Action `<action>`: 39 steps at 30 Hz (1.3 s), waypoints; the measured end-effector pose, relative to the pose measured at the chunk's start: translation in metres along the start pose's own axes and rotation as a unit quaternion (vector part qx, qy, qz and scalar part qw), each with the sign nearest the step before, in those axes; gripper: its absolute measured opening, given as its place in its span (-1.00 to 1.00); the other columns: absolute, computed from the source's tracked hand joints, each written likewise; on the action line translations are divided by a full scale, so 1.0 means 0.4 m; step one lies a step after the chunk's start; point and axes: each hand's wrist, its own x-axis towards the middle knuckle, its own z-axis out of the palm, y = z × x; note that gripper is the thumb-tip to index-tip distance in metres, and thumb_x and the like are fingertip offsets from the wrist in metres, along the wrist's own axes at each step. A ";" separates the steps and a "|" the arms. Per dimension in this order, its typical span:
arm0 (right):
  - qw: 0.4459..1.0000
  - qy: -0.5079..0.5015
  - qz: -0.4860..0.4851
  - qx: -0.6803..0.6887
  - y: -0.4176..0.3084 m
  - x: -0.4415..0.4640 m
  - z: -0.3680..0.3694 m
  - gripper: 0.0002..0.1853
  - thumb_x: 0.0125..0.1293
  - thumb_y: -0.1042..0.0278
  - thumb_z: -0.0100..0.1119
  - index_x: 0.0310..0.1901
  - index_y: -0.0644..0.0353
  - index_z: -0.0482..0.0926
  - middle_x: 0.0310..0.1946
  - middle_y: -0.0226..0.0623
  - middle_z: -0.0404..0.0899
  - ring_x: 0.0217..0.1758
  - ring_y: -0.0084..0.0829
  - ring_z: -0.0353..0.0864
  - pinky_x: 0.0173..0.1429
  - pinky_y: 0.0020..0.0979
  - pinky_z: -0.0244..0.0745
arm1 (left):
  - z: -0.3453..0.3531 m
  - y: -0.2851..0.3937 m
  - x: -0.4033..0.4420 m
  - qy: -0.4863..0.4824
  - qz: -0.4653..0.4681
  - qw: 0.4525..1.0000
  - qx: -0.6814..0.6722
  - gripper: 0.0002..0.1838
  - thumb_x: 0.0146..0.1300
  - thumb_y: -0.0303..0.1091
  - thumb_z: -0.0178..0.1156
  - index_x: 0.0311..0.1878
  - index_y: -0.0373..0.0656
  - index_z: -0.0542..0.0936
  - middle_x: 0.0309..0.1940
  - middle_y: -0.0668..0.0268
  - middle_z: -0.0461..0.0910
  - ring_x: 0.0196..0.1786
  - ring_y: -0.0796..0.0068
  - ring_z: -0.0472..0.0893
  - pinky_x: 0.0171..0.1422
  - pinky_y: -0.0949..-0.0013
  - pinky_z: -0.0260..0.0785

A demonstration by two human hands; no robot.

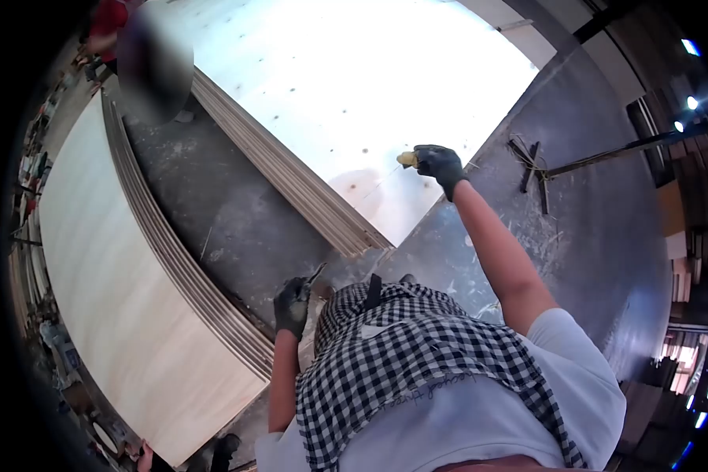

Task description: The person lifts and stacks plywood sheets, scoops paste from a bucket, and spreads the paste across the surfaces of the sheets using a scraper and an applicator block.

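My right hand [440, 167], in a dark glove, is closed round the yellow handle [407, 160] of a tool over the near right part of a bright wooden sheet [354, 86]. A thin line runs from the handle down to the left across the sheet. This sheet tops a stack whose layered edges [283, 169] face left. My left hand [293, 305], also gloved, is low beside the checked apron [401, 338], closed on a thin dark tool [316, 274] that points up and right.
Another stack of wooden sheets [126, 291] stands at the left. A person in red [108, 27] is at the upper left, and someone's hand [145, 456] touches the left stack's near end. A metal stand [535, 169] is on the floor at the right.
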 end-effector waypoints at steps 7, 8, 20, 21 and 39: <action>0.880 0.078 -0.081 -0.462 -0.037 -0.027 0.142 -0.71 0.26 0.22 -0.07 -0.16 0.07 0.64 -0.25 -0.20 0.64 -0.20 -0.15 0.61 -0.04 -0.25 0.49 | -0.101 -0.085 0.016 -0.017 -0.020 1.000 -0.005 -0.80 0.15 -0.37 0.15 -0.20 -0.26 0.60 -0.28 0.02 0.59 -0.20 0.01 0.58 -0.11 0.17 0.40; 0.871 0.066 -0.148 -0.465 -0.028 -0.076 0.179 -0.78 0.24 0.29 -0.10 -0.31 0.06 0.60 -0.37 -0.17 0.62 -0.26 -0.14 0.61 -0.10 -0.19 0.50 | -0.103 -0.100 0.020 -0.016 -0.016 1.000 -0.019 -0.80 0.16 -0.37 0.15 -0.20 -0.26 0.59 -0.29 0.01 0.59 -0.21 0.00 0.58 -0.12 0.16 0.40; 0.962 0.000 -0.111 -0.250 -0.153 -0.234 0.282 -0.77 0.30 0.29 0.08 -0.06 0.06 0.63 -0.12 -0.16 0.62 -0.12 -0.38 0.66 -0.03 -0.41 0.56 | -0.125 -0.091 0.132 -0.058 0.056 0.997 -0.021 -0.80 0.19 -0.36 0.15 -0.17 -0.23 0.59 -0.28 0.05 0.58 -0.19 0.06 0.57 -0.12 0.26 0.39; 0.935 -0.005 -0.133 -0.328 -0.178 -0.202 0.263 -0.74 0.33 0.24 0.02 -0.06 0.07 0.62 -0.14 -0.15 0.62 -0.18 -0.27 0.66 -0.10 -0.36 0.57 | -0.126 -0.084 0.138 -0.059 0.056 0.997 -0.019 -0.80 0.19 -0.35 0.15 -0.17 -0.23 0.59 -0.28 0.05 0.58 -0.19 0.06 0.57 -0.11 0.26 0.39; 0.997 0.041 0.028 0.053 0.039 -0.431 -0.184 -0.72 0.29 0.34 0.10 -0.02 0.26 0.57 -0.14 -0.18 0.62 -0.09 -0.48 0.59 -0.05 -0.45 0.54 | 0.163 0.269 0.540 0.131 0.169 0.942 0.259 -0.73 0.23 -0.21 -0.03 -0.43 -0.11 0.58 -0.38 0.20 0.56 -0.26 0.11 0.52 -0.16 0.11 0.35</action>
